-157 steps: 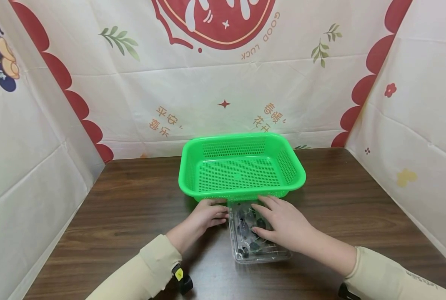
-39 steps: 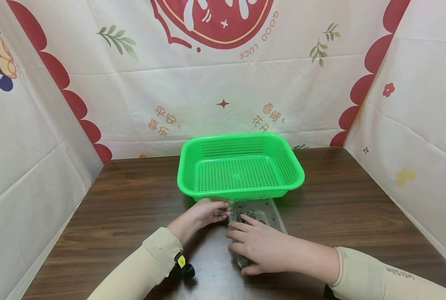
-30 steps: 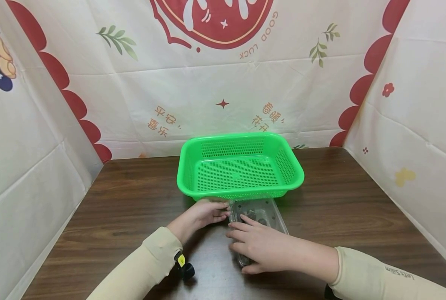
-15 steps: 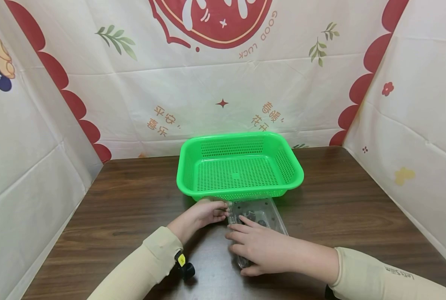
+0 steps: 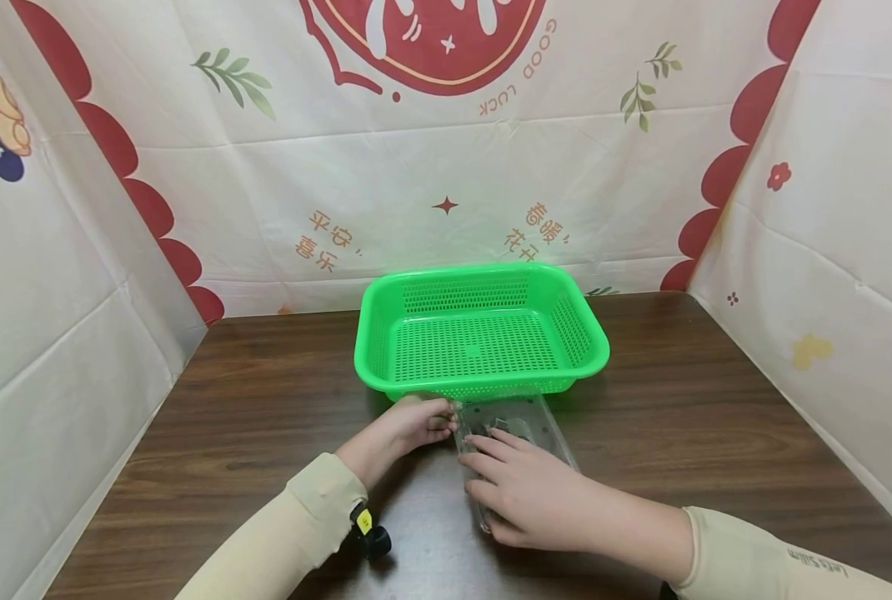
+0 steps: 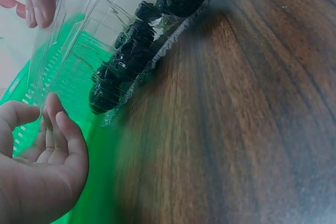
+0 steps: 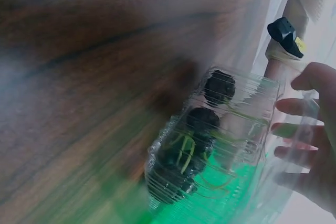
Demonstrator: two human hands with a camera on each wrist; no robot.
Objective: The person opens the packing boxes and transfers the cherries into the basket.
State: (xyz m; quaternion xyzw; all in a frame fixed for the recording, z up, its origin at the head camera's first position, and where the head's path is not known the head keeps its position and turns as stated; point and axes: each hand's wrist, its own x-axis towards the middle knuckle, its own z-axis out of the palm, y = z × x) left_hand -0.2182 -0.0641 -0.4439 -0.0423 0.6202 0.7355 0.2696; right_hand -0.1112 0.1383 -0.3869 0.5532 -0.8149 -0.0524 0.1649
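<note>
A clear plastic clamshell box (image 5: 517, 410) lies on the table in front of the green basket. Inside are several dark, wrinkled round fruits (image 6: 131, 59) with thin green stems; their kind is unclear. My left hand (image 5: 416, 421) is at the box's far left corner, thumb and index finger pinching the lid's edge in the left wrist view. My right hand (image 5: 532, 492) lies across the lid with fingers spread over its top, hiding the near half in the head view. The right wrist view shows its fingers (image 7: 299, 129) through clear plastic. Whether the lid is lifted is unclear.
The green perforated basket (image 5: 483, 385) stands directly behind the box, holding nothing visible. Brown wood-grain table (image 5: 266, 375) surrounds both. White printed cloth (image 5: 266, 192) hangs at the back and on both sides.
Since the oldest frame, my right hand has moved from the box's right part towards its near left side, then slightly right in the last half second. My left hand has closed on the corner.
</note>
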